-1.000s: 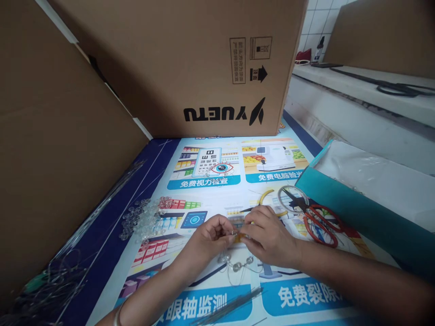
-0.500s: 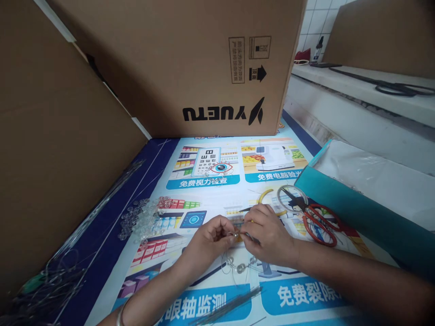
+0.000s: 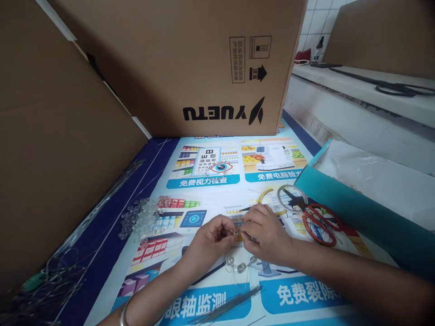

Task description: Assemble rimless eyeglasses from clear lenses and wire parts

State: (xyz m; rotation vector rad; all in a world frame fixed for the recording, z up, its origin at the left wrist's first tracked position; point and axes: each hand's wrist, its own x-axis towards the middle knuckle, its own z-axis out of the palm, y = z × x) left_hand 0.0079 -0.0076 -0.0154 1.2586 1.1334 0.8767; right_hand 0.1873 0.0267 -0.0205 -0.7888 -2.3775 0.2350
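Note:
My left hand [image 3: 215, 236] is closed in a pinch on a small clear bead [image 3: 235, 232] at its fingertips. Just to its right, my right hand [image 3: 268, 233] is also closed, its thumb and forefinger pinching what looks like thin wire by that bead. Both sets of fingertips nearly meet. Below them hangs or lies a loop of thin wire with several clear round beads [image 3: 241, 268] on it. Nearer to me lies a bundle of straight thin wires [image 3: 228, 305]. Left of my left hand is a heap of loose clear beads [image 3: 142, 219].
Red-handled scissors [image 3: 319, 224] and a ring-shaped coil [image 3: 292, 198] lie right of my hands, beside a teal box [image 3: 360, 199]. Cardboard [image 3: 204, 68] stands at the back and left. Tangled wire [image 3: 50, 290] lies at the left edge. Black scissors [image 3: 390, 86] rest on a ledge.
My right fingers have shifted slightly at the bead, and a dark thin piece seen under that hand before no longer shows. The bead loop has moved very little.

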